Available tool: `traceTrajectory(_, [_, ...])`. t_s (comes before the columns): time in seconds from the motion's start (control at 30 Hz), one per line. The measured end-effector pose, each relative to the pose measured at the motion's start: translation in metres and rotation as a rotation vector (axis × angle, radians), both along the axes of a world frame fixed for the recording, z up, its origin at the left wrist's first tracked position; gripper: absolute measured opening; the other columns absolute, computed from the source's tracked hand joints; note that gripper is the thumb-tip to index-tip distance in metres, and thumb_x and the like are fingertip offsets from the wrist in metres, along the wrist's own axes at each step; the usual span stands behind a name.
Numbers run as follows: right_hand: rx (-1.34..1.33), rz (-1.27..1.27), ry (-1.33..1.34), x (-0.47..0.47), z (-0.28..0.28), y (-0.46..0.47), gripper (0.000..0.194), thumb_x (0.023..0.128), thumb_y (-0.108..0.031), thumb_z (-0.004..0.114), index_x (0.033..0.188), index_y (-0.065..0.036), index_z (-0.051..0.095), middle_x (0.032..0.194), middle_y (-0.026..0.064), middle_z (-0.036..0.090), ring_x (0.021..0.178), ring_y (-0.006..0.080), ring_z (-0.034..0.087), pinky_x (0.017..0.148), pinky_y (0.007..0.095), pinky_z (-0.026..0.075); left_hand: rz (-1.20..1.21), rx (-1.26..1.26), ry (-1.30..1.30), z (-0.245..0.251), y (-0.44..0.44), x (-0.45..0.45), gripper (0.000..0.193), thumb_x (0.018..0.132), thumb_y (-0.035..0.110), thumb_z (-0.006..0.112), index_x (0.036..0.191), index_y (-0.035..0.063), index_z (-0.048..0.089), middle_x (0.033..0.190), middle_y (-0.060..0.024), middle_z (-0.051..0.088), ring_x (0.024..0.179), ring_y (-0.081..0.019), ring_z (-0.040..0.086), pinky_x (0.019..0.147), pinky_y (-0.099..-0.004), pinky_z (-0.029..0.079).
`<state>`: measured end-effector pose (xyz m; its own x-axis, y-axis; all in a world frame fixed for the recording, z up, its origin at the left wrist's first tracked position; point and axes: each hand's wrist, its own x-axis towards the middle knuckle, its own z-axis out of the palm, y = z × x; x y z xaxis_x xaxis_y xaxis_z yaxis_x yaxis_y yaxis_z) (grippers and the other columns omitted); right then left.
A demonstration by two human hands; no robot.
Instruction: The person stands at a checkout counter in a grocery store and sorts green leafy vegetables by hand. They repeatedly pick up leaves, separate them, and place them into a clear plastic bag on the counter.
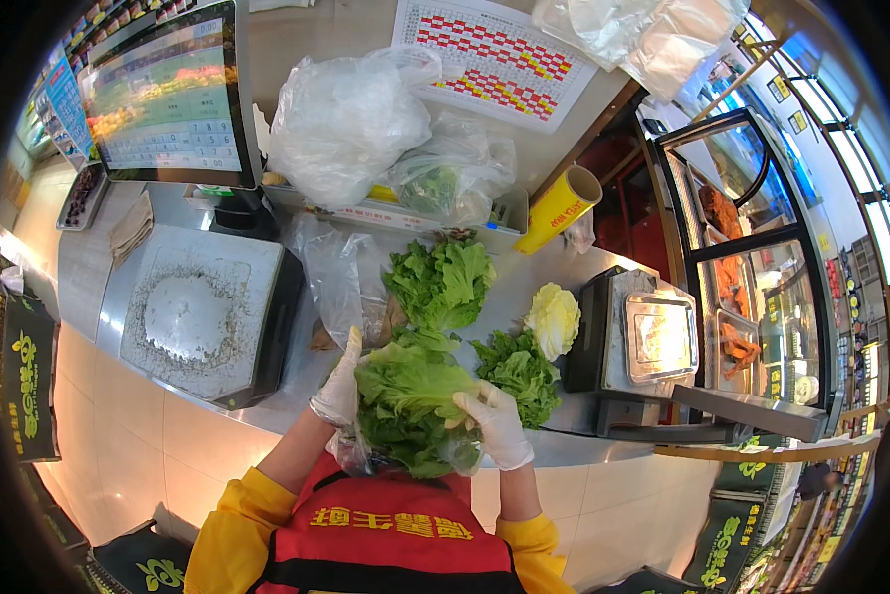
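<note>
My right hand [495,425], in a white glove, pinches the pale stem end of a leafy green lettuce [407,379] at the counter's near edge. At the lettuce's left side is my left hand [338,390], also gloved, its thumb pointing up; clear plastic shows beneath it, and its grip is partly hidden. More leaves lie in clear plastic against the red apron. Beyond them, another lettuce head [445,282] rests on the metal counter, beside a crumpled clear bag [341,275]. A third green head [520,375] and a pale yellow cabbage [553,321] lie to the right.
A weighing scale [199,312] with a touch screen [166,100] stands left. Bagged goods [348,126] and a yellow film roll [560,209] are at the back. On the right are a second scale [615,334] holding a metal tray [660,338], and a glass food case [757,260].
</note>
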<state>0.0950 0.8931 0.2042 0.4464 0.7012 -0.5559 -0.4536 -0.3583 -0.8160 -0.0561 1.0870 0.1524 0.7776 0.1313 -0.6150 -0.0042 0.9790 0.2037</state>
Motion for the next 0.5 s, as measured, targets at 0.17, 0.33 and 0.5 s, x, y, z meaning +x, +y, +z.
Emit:
traceTrajectory(0.17, [0.018,0.021,-0.348,0.0,-0.007,0.01,0.023,0.089,-0.02,0.067,0.096,0.001,0.063,0.076,0.0036,0.058,0.071,0.0124,0.056,0.064,0.0289,0.048,-0.302,0.682,-0.145,0.012,-0.002,-0.001,0.064,0.081,0.022,0.076,0.134,-0.0011,0.047,0.123,-0.0071,0.058,0.111,-0.0135,0.053,0.094,-0.0284,0.043])
traceTrajectory(0.33, [-0.038,0.082,-0.666,0.003,-0.02,0.014,0.023,0.086,-0.019,0.069,0.095,0.001,0.062,0.077,0.0113,0.06,0.067,0.0204,0.058,0.063,0.0339,0.045,-0.317,0.787,-0.076,0.005,-0.01,0.007,0.054,0.077,0.007,0.077,0.125,-0.0019,0.055,0.113,-0.0035,0.063,0.101,-0.0098,0.055,0.089,-0.0253,0.045])
traceTrajectory(0.5, [-0.201,-0.039,-1.367,-0.007,-0.041,0.021,0.019,0.085,-0.016,0.071,0.092,0.0,0.062,0.071,0.004,0.058,0.063,0.0114,0.049,0.059,0.0311,0.043,-0.231,0.791,-0.039,-0.003,-0.021,0.009,0.047,0.078,0.005,0.077,0.12,-0.0013,0.059,0.106,-0.0017,0.065,0.095,-0.0089,0.057,0.085,-0.0246,0.046])
